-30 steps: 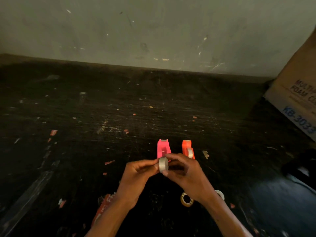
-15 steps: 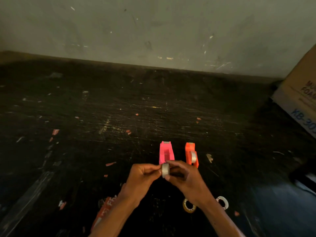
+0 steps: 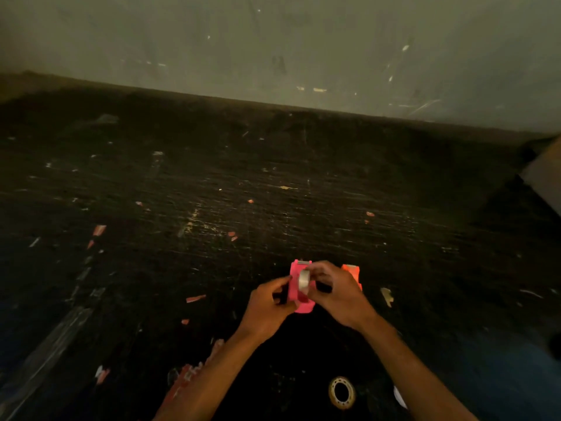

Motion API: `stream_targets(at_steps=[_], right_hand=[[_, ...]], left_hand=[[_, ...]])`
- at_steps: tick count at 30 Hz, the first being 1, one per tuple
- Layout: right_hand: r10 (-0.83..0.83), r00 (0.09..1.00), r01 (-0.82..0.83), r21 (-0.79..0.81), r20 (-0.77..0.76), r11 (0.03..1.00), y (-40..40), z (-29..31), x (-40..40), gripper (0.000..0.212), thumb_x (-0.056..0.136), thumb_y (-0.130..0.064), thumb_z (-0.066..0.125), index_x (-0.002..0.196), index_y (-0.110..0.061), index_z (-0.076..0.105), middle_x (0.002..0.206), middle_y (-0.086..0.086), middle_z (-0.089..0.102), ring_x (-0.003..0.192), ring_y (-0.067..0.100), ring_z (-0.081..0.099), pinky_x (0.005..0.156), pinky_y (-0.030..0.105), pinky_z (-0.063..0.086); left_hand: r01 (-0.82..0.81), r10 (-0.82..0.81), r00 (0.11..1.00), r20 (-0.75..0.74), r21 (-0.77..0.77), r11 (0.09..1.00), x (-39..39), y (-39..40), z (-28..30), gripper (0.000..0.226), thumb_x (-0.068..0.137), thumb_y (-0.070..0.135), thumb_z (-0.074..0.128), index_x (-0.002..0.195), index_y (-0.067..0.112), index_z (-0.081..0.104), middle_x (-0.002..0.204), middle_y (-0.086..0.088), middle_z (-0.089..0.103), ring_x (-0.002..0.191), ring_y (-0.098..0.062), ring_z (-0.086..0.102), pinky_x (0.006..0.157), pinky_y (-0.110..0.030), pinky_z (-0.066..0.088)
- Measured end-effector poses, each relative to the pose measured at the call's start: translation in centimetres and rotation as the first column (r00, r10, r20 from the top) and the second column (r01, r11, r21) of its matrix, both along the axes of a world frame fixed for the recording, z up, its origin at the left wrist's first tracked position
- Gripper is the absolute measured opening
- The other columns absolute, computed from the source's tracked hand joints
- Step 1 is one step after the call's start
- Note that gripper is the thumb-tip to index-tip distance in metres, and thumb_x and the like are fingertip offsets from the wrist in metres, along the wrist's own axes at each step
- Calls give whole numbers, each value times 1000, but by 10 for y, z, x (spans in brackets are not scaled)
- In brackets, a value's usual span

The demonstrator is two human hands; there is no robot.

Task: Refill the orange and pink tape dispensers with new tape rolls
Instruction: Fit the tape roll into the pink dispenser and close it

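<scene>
Standing on edge over the pink dispenser (image 3: 294, 287), a whitish tape roll (image 3: 304, 280) (blurred).

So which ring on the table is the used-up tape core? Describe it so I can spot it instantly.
On the scratched black tabletop, look toward the near edge, below the two hands working at the bright pink plastic tape dispenser. Just left of the right forearm lies a flat tan cardboard ring with a dark hole. Unlike the white tape roll pinched upright above, it lies untouched.

Perhaps a workshop: scarred black worktop (image 3: 212, 208), scuffed bare wall (image 3: 273, 41), cardboard box (image 3: 543, 183) alongside
</scene>
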State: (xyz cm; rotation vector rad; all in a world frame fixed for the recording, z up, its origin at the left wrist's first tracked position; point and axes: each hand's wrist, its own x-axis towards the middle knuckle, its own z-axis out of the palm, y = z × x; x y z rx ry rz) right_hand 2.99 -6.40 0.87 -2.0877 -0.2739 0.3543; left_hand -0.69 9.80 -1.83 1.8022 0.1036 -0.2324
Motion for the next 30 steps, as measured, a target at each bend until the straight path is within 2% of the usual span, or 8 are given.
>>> stream_targets(at_steps=[2, 5, 12, 17, 22, 24, 27, 30], right_hand=[[53, 999, -53, -112, -4, 992, -1, -6, 9, 34, 79, -19, 73, 110, -27, 62, 104, -18, 63, 100, -9, 57, 83, 9, 44], [97, 995, -95, -249, -3, 964, -5, -13, 19, 35, 77, -24, 73, 108, -33, 60, 112, -13, 62, 107, 3, 56, 93, 24, 46], [230, 971, -171, -490, 63, 855, -1, -5, 29, 34, 76, -23, 71, 108, -27, 60, 113, 5, 60, 105, 19, 57, 92, 34, 47], [334, 938, -217, -586, 98, 781, 10, 0, 32, 21, 81, -26, 66, 101, -20, 67, 106, 7, 68, 100, 24, 56, 80, 32, 41], [301, 951, -209, -579, 68, 789, 14, 0, 33, 19, 79, -30, 68, 95, -20, 67, 102, 7, 65, 97, 22, 56, 77, 30, 38], [258, 965, -206, -482, 42, 851, 11, 3, 32, 11, 83, -23, 64, 91, -21, 70, 98, 6, 69, 91, 20, 61, 76, 33, 45], [232, 971, -181, -441, 64, 879, 6, 3, 32, 16, 86, -21, 60, 98, -23, 71, 100, 4, 73, 94, 19, 65, 85, 38, 52], [188, 974, -114, -453, 122, 884, 8, 2, 31, 14, 86, -19, 60, 98, -18, 68, 102, 6, 72, 98, 22, 65, 87, 38, 51]], left_hand=[[32, -32, 999, 0, 38, 999, 3, -3, -7, 48, 76, 7, 70, 120, 22, 60, 116, 6, 67, 98, 4, 61, 78, -2, 46], [22, -23, 1000, 16, 43, 999, 5, -5, -14, 47, 76, 7, 72, 118, 23, 62, 114, 6, 67, 90, 14, 59, 76, -1, 46], [25, -26, 999, 20, 41, 999, 9, -4, -20, 47, 74, 6, 74, 119, 18, 63, 108, 9, 68, 87, 20, 60, 72, 0, 46], [-2, 1, 1000, 22, 58, 998, 10, -4, -27, 46, 72, 2, 74, 115, 15, 65, 111, -1, 71, 97, -6, 66, 79, -10, 52], [44, -56, 996, 69, 160, 986, 12, -2, -25, 47, 71, 9, 76, 116, 16, 62, 121, 5, 60, 106, -5, 59, 78, -4, 46], [84, -108, 989, 102, 218, 972, 13, 1, -25, 45, 72, 17, 75, 114, 21, 61, 124, 9, 56, 113, -5, 54, 85, -10, 44], [128, -186, 972, 148, 331, 935, 13, 7, -29, 47, 70, 41, 71, 114, 29, 59, 135, 10, 52, 125, -7, 45, 103, -31, 43], [167, -228, 965, 129, 369, 914, 14, 10, -29, 56, 71, 52, 66, 121, 31, 55, 138, 10, 50, 128, -5, 42, 108, -31, 38]])
